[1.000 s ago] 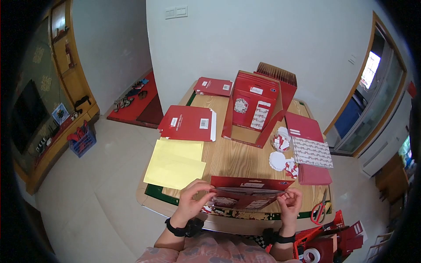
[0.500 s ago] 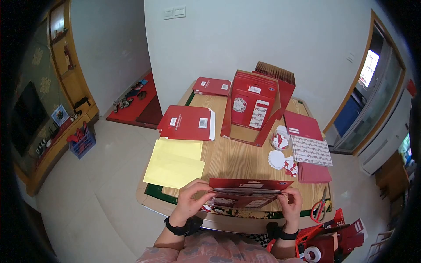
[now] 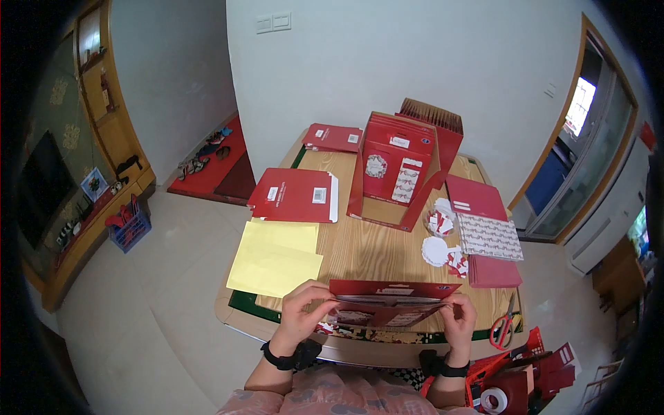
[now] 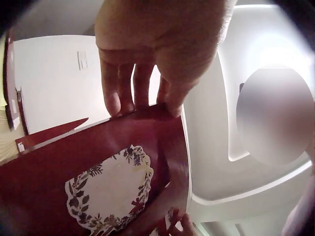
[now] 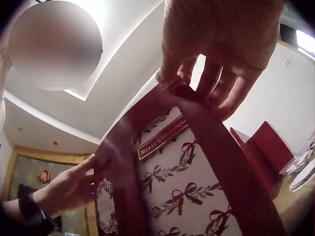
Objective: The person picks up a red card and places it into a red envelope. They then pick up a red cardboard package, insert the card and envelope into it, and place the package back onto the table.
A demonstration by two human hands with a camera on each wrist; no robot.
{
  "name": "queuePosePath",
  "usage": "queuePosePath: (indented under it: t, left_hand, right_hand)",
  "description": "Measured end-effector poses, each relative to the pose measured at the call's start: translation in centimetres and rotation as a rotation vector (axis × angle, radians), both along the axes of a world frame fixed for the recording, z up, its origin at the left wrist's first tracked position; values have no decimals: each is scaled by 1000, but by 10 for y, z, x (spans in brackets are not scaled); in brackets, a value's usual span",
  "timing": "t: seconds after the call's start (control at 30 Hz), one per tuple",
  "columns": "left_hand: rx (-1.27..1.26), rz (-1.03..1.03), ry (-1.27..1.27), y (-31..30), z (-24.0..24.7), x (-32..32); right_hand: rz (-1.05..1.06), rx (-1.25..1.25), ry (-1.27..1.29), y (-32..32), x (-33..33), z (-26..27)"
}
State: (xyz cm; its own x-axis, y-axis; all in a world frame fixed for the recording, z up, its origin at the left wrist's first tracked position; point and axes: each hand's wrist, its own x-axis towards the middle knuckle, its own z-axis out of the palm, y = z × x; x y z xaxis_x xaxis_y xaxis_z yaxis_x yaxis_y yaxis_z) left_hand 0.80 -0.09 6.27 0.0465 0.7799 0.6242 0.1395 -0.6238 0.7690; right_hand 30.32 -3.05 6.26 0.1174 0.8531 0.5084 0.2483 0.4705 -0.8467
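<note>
A red printed cardboard sleeve [image 3: 387, 316] is held between both hands over the table's near edge, its long opening facing up. White card or paper edges show inside the opening. My left hand [image 3: 299, 315] pinches the sleeve's left top corner between thumb and fingers. At the opposite corner my right hand [image 3: 458, 319] pinches in the same way. In the left wrist view a scalloped white tag [image 4: 109, 187] with a leaf border shows on the sleeve's face. The right wrist view shows a panel of bow-and-garland paper [image 5: 179, 182] with a "Merry Christmas" strip.
A red display box [image 3: 398, 214] with several similar sleeves stands at the back. Yellow sheets [image 3: 273, 259] and flat red sleeves [image 3: 294, 196] lie left. On the right are white scalloped tags [image 3: 435, 252], patterned paper [image 3: 491, 237], red card stacks [image 3: 493, 271] and scissors [image 3: 502, 330].
</note>
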Motion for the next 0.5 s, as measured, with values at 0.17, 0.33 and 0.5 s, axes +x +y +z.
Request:
queuePosePath:
  t: [0.17, 0.33, 0.5]
  left_hand:
    - [-7, 5, -58, 1, 0, 4]
    - [-41, 7, -89, -1, -1, 5]
    - [118, 189, 7, -6, 12, 16]
  right_hand:
    - [-46, 53, 18, 6, -5, 3]
    - [-53, 17, 100, 7, -8, -1]
    - [-225, 134, 31, 9, -15, -6]
